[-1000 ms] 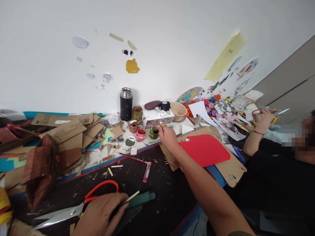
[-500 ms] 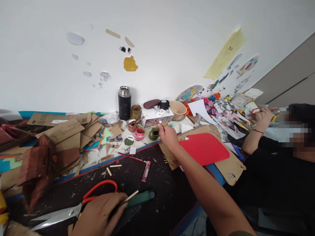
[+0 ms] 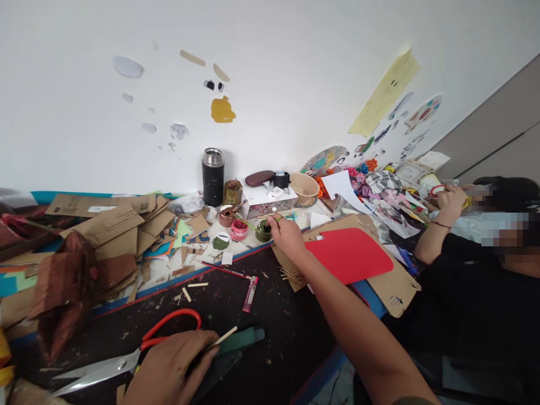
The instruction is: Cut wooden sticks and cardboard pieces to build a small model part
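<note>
Between the thumb and fingers of my left hand (image 3: 175,365) a short pale wooden stick (image 3: 226,336) juts out to the right. Open scissors with red handles (image 3: 172,323) lie beside that hand, partly covered by it, and a dark green flat strip (image 3: 242,340) lies just past its fingertips. My right hand (image 3: 287,236) reaches forward, its fingers pinched together at the rim of a jar of green paint (image 3: 263,232). What they hold, if anything, is hidden. To the left of that jar stand a pink paint jar (image 3: 239,229) and a brown one (image 3: 226,215).
A red sheet (image 3: 350,256) lies on cardboard (image 3: 396,289) under my right forearm. A black flask (image 3: 213,179) stands by the wall. Cardboard scraps (image 3: 105,222) and a brown painted piece (image 3: 63,292) fill the left. A co-worker (image 3: 464,292) sits at right.
My right hand has shifted slightly left toward the green paint jar. My left hand keeps its grip on the wooden stick. The co-worker's head has moved a little.
</note>
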Tool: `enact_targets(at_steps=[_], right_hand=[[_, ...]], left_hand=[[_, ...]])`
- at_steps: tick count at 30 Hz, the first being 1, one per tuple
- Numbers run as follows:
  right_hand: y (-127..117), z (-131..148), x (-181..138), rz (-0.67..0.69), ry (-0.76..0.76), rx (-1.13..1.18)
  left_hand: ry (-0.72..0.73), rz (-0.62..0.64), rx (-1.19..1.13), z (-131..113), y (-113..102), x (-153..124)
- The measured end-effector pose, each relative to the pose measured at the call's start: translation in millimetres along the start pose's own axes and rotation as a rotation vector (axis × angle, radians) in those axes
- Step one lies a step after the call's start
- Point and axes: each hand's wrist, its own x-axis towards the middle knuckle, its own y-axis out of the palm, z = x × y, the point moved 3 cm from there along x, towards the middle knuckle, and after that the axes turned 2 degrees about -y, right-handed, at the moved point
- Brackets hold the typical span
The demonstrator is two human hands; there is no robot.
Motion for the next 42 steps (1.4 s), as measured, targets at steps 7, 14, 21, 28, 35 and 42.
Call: enact_targets(at_steps=[7, 14, 21, 28, 35, 42], right_hand=[[-7.5, -0.4, 1.9, -0.061, 0.036, 0.106], [-8.6, 2.4, 0.0, -0.052, 0.019, 0.136], [-14.2, -0.7, -5.4, -0.041, 0.017, 0.165], [-20.6, -9.5, -12.0, -0.154, 0.095, 0.368], [-25.9, -14.8, -18.2, -0.249, 0.190, 0.657], [-20.0, -16.4, -23.9, -0.220, 0.218, 0.742]], left_hand=[[-0.005, 0.006, 0.002, 0.6, 0.3, -1.2], [-0.002, -0.010, 0.004, 0.9, 0.3, -0.5], [-0.016, 0.015, -0.010, 2.7, 2.8, -2.6], [-0.038, 0.006, -0.014, 3.7, 3.0, -2.8], [-0.100, 0.013, -0.111, 4.8, -0.3, 1.0], [-0.331, 0.032, -0.338, 10.3, -10.3, 10.3]])
